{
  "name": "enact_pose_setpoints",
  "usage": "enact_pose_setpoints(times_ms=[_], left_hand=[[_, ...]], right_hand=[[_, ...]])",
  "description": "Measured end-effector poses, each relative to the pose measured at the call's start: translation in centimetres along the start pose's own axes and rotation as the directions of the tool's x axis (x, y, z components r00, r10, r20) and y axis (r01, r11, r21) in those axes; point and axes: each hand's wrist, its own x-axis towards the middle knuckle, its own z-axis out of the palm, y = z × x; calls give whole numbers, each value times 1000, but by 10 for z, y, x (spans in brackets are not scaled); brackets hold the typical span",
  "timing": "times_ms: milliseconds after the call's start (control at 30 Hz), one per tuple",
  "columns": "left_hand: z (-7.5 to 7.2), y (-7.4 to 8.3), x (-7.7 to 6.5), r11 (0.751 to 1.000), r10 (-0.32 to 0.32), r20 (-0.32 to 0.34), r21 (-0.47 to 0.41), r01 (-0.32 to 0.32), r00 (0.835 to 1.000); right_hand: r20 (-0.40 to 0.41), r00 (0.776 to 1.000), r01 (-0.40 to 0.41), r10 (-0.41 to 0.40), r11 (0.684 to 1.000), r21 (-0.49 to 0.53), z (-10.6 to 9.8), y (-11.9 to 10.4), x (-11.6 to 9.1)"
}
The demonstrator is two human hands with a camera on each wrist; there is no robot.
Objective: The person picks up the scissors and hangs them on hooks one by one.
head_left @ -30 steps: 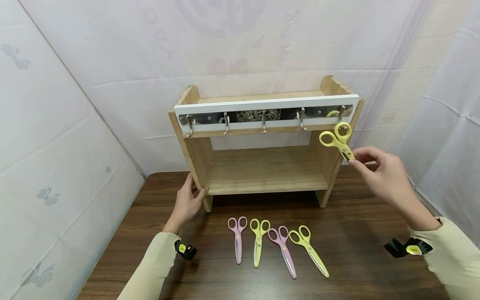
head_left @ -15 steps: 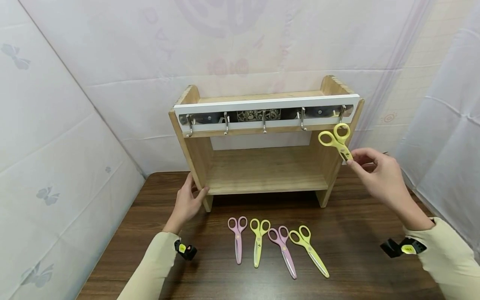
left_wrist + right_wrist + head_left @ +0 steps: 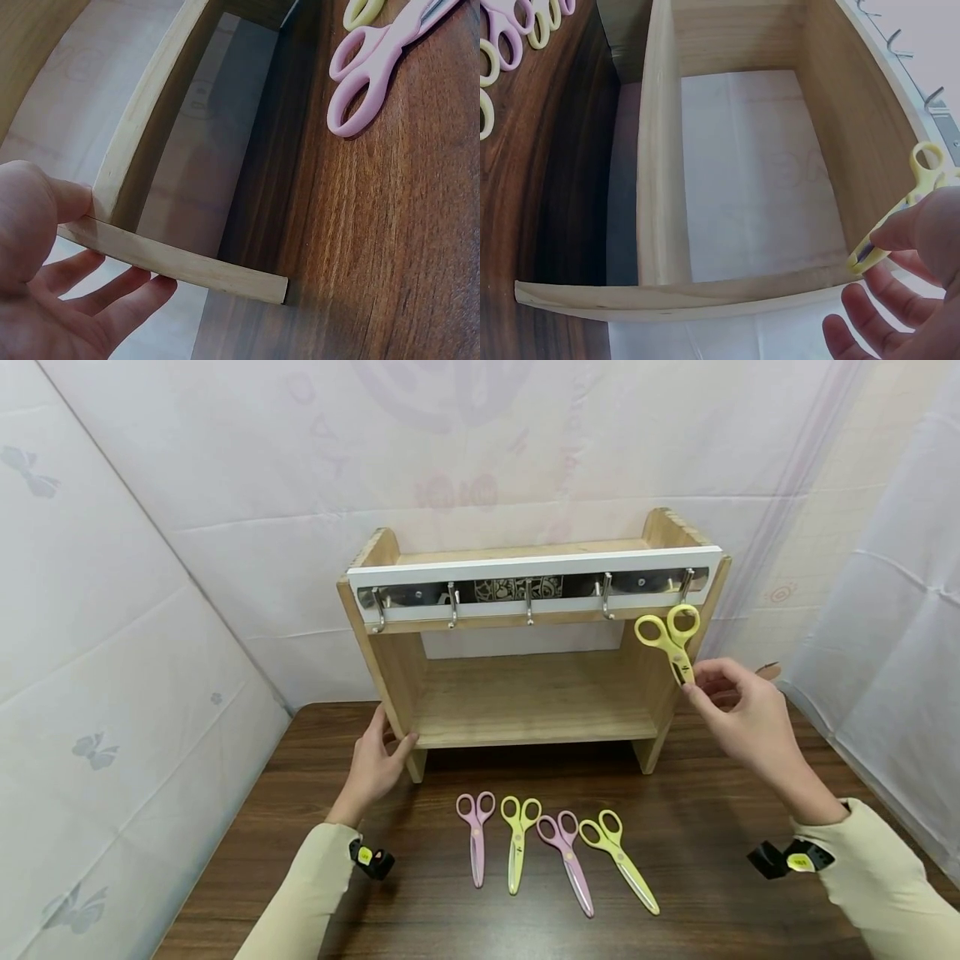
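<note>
Okay, right hand (image 3: 750,714): my thumb and fingers pinch the yellow scissors (image 3: 672,650) near the blade end.
Scissors spot: in the air, loops up, just by the rightmost hook (image 3: 687,583) (can't tell if they touch).
Scissors look: two rounded loops, slightly tilted, dark mark on the body.
Left hand (image 3: 375,764): gripping the wooden shelf (image 3: 540,697) by its left side.
Tabletop (image 3: 712,860): four other scissors (image 3: 517,852) in a row, two pink, two yellow.
Writing: scissors mark, wrist label (image 3: 800,862) too small; wall cloth (image 3: 750,427) lettering faint.
</note>
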Motion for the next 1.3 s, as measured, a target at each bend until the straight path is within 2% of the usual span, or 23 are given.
enact_pose_setpoints(times_ms=[400,1133,1300], left_hand=[[0,1,1,1000,-22,8,-7,22,1000],[-1,2,-1,1000,9,-5,13,-9,1000],[0,1,0,1000,-4,1,10,4,1000]], right_hand=[[-16,1000,-1,1,1000,-12,7,0,-4],[-26,1000,-13,14,1000,14,15,3,-10],[-19,1000,-6,6,1000,4,14,3,-11]])
